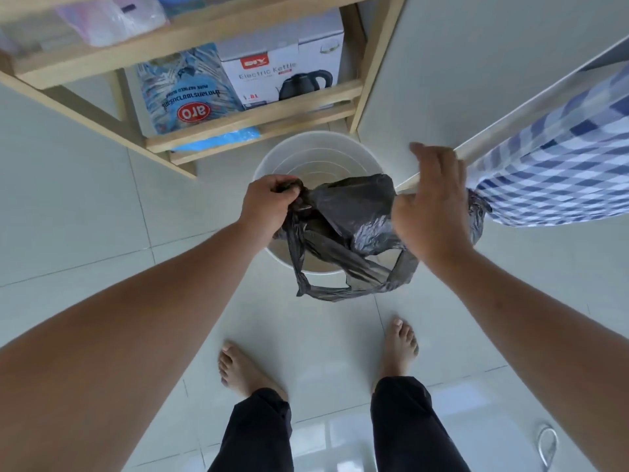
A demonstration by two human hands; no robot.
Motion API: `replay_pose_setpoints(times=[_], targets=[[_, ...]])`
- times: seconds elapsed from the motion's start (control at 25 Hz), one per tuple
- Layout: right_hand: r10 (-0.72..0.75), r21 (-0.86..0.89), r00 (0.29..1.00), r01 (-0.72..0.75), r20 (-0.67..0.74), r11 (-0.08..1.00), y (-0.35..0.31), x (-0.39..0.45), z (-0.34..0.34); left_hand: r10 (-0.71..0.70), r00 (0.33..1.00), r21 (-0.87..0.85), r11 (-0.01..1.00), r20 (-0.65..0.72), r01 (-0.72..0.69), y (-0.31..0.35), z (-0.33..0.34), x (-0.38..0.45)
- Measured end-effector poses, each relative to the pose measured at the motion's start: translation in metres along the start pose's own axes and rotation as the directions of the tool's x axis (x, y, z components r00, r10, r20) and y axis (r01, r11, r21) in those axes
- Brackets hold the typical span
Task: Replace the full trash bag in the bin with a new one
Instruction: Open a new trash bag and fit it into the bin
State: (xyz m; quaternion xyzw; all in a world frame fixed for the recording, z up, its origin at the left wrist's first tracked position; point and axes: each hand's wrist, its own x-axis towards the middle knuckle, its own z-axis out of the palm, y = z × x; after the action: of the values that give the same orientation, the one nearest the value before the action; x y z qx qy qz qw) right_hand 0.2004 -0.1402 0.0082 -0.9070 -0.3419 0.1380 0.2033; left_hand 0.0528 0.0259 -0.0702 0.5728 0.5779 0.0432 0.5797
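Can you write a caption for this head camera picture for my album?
Both hands, left hand and right hand, hold a crumpled black plastic bag above an unlined round white bin.

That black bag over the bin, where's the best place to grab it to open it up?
Judging by its shape, take the black bag by its handle loops, which hang toward the person. The left hand already bunches one edge, so come from the right, spreading it over the white bin.

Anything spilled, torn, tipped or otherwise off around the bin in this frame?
Nothing stands out. The white bin stands upright on the tiled floor, unlined, with no rubbish visible in or around it. The left hand and right hand hold a crumpled black bag above it; no tear shows.
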Motion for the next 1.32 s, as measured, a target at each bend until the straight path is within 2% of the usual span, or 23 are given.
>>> replay_pose_setpoints(times=[0.04, 0.08, 0.16, 0.24, 0.32, 0.4, 0.48, 0.52, 0.6, 0.64, 0.72, 0.8, 0.84, 0.88, 0.92, 1.0, 1.08, 1.12, 1.16, 1.2, 1.24, 1.28, 1.32], targets=[[-0.081, -0.034, 0.995, 0.083, 0.053, 0.996, 0.000, -0.003, 0.013, 0.000, 1.000, 0.007, 1.000, -0.006, 0.000, -0.004, -0.001, 0.005], [-0.097, -0.089, 0.982, 0.112, 0.160, 0.990, -0.001, -0.004, 0.026, -0.004, 1.000, 0.013, 1.000, -0.001, 0.004, -0.006, -0.002, 0.011], [-0.015, -0.237, 0.923, 0.115, 0.384, 0.965, 0.001, -0.005, 0.059, -0.014, 1.000, 0.022, 1.000, 0.010, 0.014, -0.009, -0.005, 0.022], [0.057, -0.371, 0.873, 0.146, 0.485, 0.917, 0.002, -0.006, 0.090, -0.005, 1.000, -0.021, 1.000, 0.019, 0.006, -0.011, -0.007, 0.029], [0.098, -0.441, 0.880, 0.135, 0.465, 0.887, 0.003, 0.000, 0.111, 0.061, 0.998, -0.030, 0.998, 0.036, -0.059, -0.012, -0.008, 0.032], [0.117, -0.417, 0.937, 0.033, 0.329, 0.908, 0.003, 0.015, 0.117, 0.131, 0.990, -0.005, 0.991, 0.050, -0.131, -0.013, -0.009, 0.034], [0.170, -0.245, 0.969, -0.123, 0.182, 0.962, 0.002, 0.033, 0.112, 0.201, 0.979, 0.056, 0.978, -0.028, -0.199, -0.015, -0.017, 0.035], [0.208, -0.132, 0.965, -0.188, 0.159, 0.973, 0.001, 0.043, 0.108, 0.257, 0.961, 0.150, 0.959, -0.103, -0.240, -0.017, -0.024, 0.037], [0.250, 0.030, 0.937, -0.265, 0.243, 0.964, -0.002, 0.061, 0.102, 0.313, 0.909, 0.341, 0.916, -0.274, -0.213, -0.022, -0.043, 0.043], [0.240, 0.063, 0.922, -0.271, 0.303, 0.960, -0.003, 0.068, 0.100, 0.235, 0.899, 0.338, 0.935, -0.370, -0.106, -0.024, -0.053, 0.045], [0.182, 0.032, 0.929, -0.203, 0.321, 0.979, -0.006, 0.079, 0.093, -0.102, 0.904, 0.179, 0.965, -0.414, 0.191, -0.024, -0.059, 0.050], [0.108, -0.184, 0.969, -0.067, 0.224, 0.981, -0.002, 0.085, 0.086, -0.367, 0.873, 0.004, 0.921, -0.322, 0.389, -0.026, -0.060, 0.055], [0.087, -0.283, 0.977, -0.029, 0.196, 0.959, 0.000, 0.086, 0.082, -0.451, 0.863, -0.112, 0.893, -0.227, 0.437, -0.019, -0.059, 0.054], [0.100, -0.331, 0.977, -0.033, 0.188, 0.943, 0.004, 0.087, 0.083, -0.472, 0.866, -0.235, 0.872, -0.168, 0.430, -0.013, -0.059, 0.052], [0.199, -0.294, 0.963, -0.140, 0.182, 0.945, 0.004, 0.091, 0.082, -0.490, 0.865, -0.341, 0.835, -0.106, 0.431, -0.011, -0.060, 0.052], [0.425, -0.181, 0.861, -0.387, 0.280, 0.904, 0.000, 0.102, 0.080, -0.459, 0.887, -0.275, 0.860, -0.048, 0.430, -0.014, -0.059, 0.057], [0.499, -0.065, 0.809, -0.506, 0.310, 0.860, -0.008, 0.111, 0.078, -0.372, 0.923, -0.071, 0.928, -0.098, 0.366, -0.011, -0.056, 0.061], [0.472, 0.001, 0.832, -0.494, 0.292, 0.870, -0.008, 0.115, 0.079, -0.318, 0.941, 0.014, 0.947, -0.112, 0.322, -0.008, -0.053, 0.061], [0.414, 0.181, 0.884, -0.453, 0.215, 0.873, -0.009, 0.110, 0.078, -0.276, 0.955, 0.066, 0.957, -0.108, 0.284, -0.005, -0.050, 0.060], [0.321, 0.201, 0.932, -0.351, 0.168, 0.914, -0.016, 0.101, 0.076, -0.246, 0.964, 0.111, 0.960, -0.106, 0.257, -0.001, -0.045, 0.059], [0.178, 0.139, 0.980, -0.190, 0.092, 0.972, -0.020, 0.092, 0.079, -0.236, 0.966, 0.131, 0.960, -0.102, 0.248, 0.002, -0.041, 0.059], [0.066, -0.055, 0.991, -0.060, 0.114, 0.997, -0.022, 0.079, 0.087, -0.233, 0.968, 0.139, 0.960, -0.097, 0.245, 0.004, -0.037, 0.058], [-0.006, -0.237, 0.986, 0.046, 0.165, 0.970, -0.020, 0.066, 0.095, -0.248, 0.964, 0.157, 0.953, -0.091, 0.260, 0.006, -0.034, 0.057]])
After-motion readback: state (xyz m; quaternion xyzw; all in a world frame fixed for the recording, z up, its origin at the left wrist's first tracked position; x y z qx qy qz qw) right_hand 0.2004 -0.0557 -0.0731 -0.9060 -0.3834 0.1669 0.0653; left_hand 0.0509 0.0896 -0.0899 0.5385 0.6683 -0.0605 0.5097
